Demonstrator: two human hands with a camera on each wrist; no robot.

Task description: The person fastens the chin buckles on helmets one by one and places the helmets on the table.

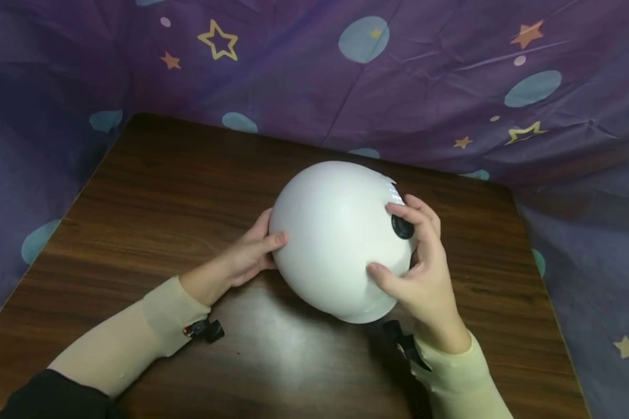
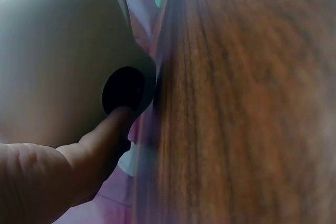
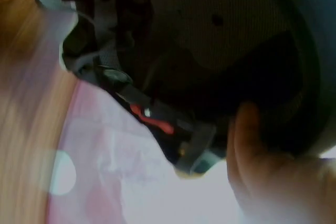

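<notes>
A white helmet (image 1: 335, 233) is held over the table between both hands, its smooth shell facing the head camera. My left hand (image 1: 248, 253) grips its left side, thumb on the shell and the other fingers hidden behind. In the left wrist view a finger reaches a dark round piece (image 2: 124, 88) at the helmet's edge. On the other side my right hand (image 1: 427, 267) holds the rim, thumb on the shell, fingers around a black round piece (image 1: 402, 227). The right wrist view looks into the dark lining (image 3: 210, 40), where a strap with a red part (image 3: 152, 119) shows.
The brown wooden table (image 1: 152, 186) reaches back to a purple cloth (image 1: 304, 70) printed with stars and blue ovals, which also hangs at both sides. Small black devices (image 1: 204, 330) are strapped to both wrists over pale sleeves (image 1: 120, 337).
</notes>
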